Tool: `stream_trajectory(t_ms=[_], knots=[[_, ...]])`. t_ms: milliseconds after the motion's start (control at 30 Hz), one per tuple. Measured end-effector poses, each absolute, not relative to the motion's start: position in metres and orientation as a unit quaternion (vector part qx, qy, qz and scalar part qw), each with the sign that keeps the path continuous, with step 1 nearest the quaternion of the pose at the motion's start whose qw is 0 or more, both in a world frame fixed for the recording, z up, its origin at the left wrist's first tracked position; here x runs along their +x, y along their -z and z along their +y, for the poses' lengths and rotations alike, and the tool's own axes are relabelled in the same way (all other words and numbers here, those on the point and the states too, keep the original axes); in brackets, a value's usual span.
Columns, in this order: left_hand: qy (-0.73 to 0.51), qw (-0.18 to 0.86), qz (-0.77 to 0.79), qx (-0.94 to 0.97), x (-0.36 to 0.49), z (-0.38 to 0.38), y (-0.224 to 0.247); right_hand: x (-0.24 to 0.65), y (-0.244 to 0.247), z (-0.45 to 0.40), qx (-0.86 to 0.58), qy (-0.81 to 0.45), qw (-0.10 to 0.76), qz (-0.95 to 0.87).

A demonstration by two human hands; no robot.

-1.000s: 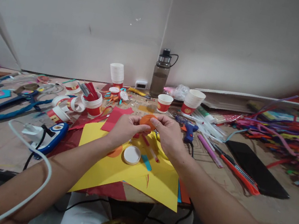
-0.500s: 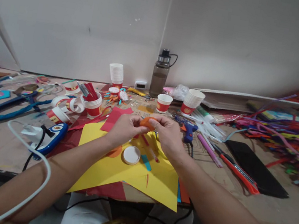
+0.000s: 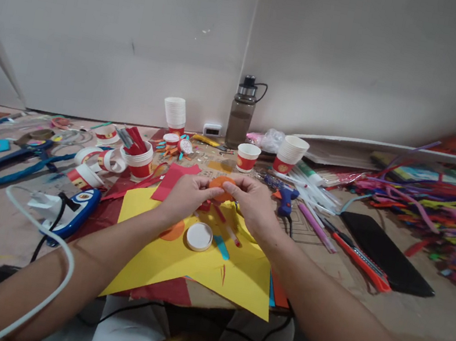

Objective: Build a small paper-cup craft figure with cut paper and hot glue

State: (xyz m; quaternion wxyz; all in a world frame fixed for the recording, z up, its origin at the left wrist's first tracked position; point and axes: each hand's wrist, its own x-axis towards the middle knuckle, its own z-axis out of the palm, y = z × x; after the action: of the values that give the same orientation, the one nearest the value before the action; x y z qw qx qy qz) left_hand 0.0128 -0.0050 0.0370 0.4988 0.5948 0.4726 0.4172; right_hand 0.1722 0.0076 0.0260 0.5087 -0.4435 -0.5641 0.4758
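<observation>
Between my two hands is an orange paper disc (image 3: 220, 185), raised above the work surface. My left hand (image 3: 189, 192) pinches its left edge, and my right hand (image 3: 251, 199) pinches the right edge, thumbs toward me. Below lies a large yellow paper sheet (image 3: 159, 261). On that sheet rest a shallow white round cup base (image 3: 199, 236), a second orange disc (image 3: 173, 231) partly behind my left forearm, a small blue strip (image 3: 221, 247) and a red pencil-like stick (image 3: 228, 227). Red paper (image 3: 173, 180) sits beside my left hand.
Behind stand a water bottle (image 3: 241, 115), a single paper cup (image 3: 247, 157) and stacked cups (image 3: 291, 154). A blue glue gun (image 3: 287, 201), a red utility knife (image 3: 364, 262) and a black phone-like slab (image 3: 385, 252) lie right. A power strip (image 3: 77, 213) with a white cable lies left.
The orange disc has tilted so that more of its round face shows, and both hands have shifted slightly left. The whole view has also drifted a little.
</observation>
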Motion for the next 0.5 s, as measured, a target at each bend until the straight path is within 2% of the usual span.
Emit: stream_trajectory(t_ms=[200, 367, 500], knots=[[-0.509, 0.511, 0.451, 0.526, 0.0101, 0.0009, -0.0327, 0.1689, -0.0287, 0.0035, -0.428, -0.507, 0.522, -0.537], [-0.468, 0.477, 0.484, 0.565, 0.0080, 0.0035, -0.0299, 0.1688, -0.0288, 0.0038, -0.439, -0.509, 0.507, -0.540], [-0.435, 0.543, 0.457, 0.553, 0.0117, -0.0012, -0.0309, 0.1703, -0.0297, 0.0038, -0.460, -0.474, 0.538, -0.523]])
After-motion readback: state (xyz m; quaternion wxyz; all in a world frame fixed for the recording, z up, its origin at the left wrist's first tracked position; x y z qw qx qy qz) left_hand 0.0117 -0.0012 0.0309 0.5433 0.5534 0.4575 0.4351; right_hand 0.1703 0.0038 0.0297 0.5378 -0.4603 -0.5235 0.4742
